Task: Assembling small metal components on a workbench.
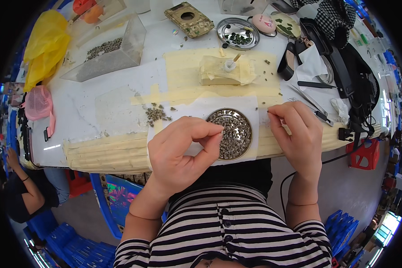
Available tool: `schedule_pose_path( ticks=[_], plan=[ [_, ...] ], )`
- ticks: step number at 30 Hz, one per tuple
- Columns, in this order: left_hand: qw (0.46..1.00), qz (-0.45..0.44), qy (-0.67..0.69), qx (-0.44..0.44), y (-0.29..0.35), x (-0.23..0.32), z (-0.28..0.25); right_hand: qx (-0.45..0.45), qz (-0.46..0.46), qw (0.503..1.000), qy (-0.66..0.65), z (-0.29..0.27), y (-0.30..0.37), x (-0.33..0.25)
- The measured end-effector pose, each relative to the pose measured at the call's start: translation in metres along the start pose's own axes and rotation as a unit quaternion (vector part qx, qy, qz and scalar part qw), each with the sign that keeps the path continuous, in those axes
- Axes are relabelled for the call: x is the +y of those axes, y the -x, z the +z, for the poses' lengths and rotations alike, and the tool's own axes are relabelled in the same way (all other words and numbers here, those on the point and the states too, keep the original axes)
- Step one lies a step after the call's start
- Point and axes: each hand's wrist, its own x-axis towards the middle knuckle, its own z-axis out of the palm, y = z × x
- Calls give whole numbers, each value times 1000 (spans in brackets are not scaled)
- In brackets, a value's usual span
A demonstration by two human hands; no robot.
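Observation:
My left hand [178, 149] is closed in a pinch at the left side of a round metal dish [251, 130] filled with small metal pieces [231, 139]. A tiny light speck shows at its fingertips, too small to name. To the right of the dish, above the table, my right hand [299, 131] also pinches thumb and forefinger together. Whatever sits between those tips is too small to make out. A loose pile of similar small pieces [156, 114] lies left of the dish, beyond my left hand. Under the dish is a white sheet [196, 105].
Beyond the dish stands a tape-covered block [219, 80] with a small white cup [230, 66]. A clear bin [107, 62] holds more pieces at the far left. Tweezers [309, 96] and a black strap [286, 62] lie right. A metal plate [238, 21] with dark green bits sits farther back.

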Motion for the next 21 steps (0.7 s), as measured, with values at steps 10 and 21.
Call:
schedule_pose_path(
  ticks=[10, 21],
  plan=[
    [1000, -15, 23, 0, 3, 0, 2, -43, -64, 994, 82, -5, 12, 9],
    [993, -81, 88, 12, 9, -2, 3, 40, 105, 984, 137, -30, 26, 38]
  ],
)
